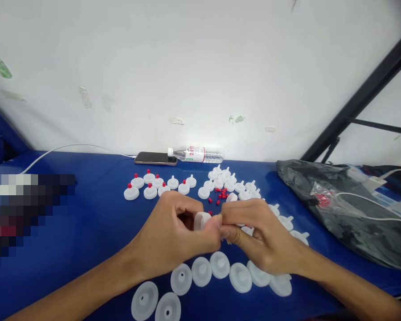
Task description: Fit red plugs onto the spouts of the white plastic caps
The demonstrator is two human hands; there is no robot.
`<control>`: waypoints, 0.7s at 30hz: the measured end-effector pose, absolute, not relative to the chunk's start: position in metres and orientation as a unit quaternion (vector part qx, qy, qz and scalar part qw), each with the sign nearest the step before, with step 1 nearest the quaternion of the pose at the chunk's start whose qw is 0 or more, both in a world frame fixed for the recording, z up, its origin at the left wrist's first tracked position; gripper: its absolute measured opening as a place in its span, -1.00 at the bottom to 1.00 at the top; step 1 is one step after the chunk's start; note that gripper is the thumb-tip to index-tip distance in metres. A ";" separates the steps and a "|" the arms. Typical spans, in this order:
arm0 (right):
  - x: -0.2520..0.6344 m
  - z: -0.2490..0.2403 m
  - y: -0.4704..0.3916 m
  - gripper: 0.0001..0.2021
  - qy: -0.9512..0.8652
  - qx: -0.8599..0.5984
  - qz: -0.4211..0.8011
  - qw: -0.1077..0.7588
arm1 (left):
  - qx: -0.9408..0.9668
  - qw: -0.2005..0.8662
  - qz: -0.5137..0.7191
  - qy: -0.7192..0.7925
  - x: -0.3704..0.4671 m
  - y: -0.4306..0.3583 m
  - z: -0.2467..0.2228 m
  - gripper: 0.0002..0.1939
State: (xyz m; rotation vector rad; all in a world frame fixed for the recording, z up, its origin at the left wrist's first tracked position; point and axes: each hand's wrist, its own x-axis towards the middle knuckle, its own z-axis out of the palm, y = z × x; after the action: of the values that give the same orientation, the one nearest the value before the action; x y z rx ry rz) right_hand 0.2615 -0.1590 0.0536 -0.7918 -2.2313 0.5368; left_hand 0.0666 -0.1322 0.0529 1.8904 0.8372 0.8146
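Between the closed fingers of my left hand (173, 236) is a white nozzle cap (200, 220), tilted on its side. My right hand (267, 236) pinches right at its nozzle end, fingertips meeting those of the left; whatever lies in that pinch is hidden. Just beyond the hands, small red tips (222, 195) lie loose on the blue table. White nozzle caps (218, 183) crowd around them and run down to the right. At the back left stand several white caps with red tips (131, 192) on their nozzles. Translucent white discs (202, 272) are spread in front of my hands.
A water bottle (195, 154) lies along the wall beside a phone (155, 158) with a white cable. On the right, a dark plastic bag (347, 236) covers the table with a small clear bag (325, 199) on it. A black metal bar (364, 96) slants above.
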 end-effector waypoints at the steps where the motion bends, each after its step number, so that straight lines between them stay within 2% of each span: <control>1: 0.261 0.053 -0.159 -0.72 -0.864 -0.303 0.180 0.359 | 0.750 0.476 0.317 0.331 0.067 -0.132 0.054 -0.59; 4: 0.262 0.050 -0.158 -0.77 -0.877 -0.291 0.075 0.374 | 0.733 0.515 0.312 0.318 0.067 -0.132 0.057 -0.56; 9: 0.267 0.048 -0.156 -0.89 -0.887 -0.280 -0.090 0.357 | 0.752 0.480 0.325 0.314 0.067 -0.130 0.055 -0.54; 15: 0.272 0.043 -0.150 -0.86 -0.882 -0.297 -0.138 0.338 | 0.794 0.352 0.363 0.338 0.059 -0.123 0.051 -0.58; 21: 0.283 0.047 -0.140 -0.77 -0.840 -0.378 -0.103 0.375 | 0.757 0.194 0.505 0.367 0.038 -0.106 0.054 -0.65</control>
State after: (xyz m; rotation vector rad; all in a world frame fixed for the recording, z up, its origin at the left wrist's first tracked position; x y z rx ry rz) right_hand 0.2833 -0.1398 0.0471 -0.9679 -2.1511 -0.2643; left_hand 0.0378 -0.1059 0.0536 2.1223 1.0308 1.4167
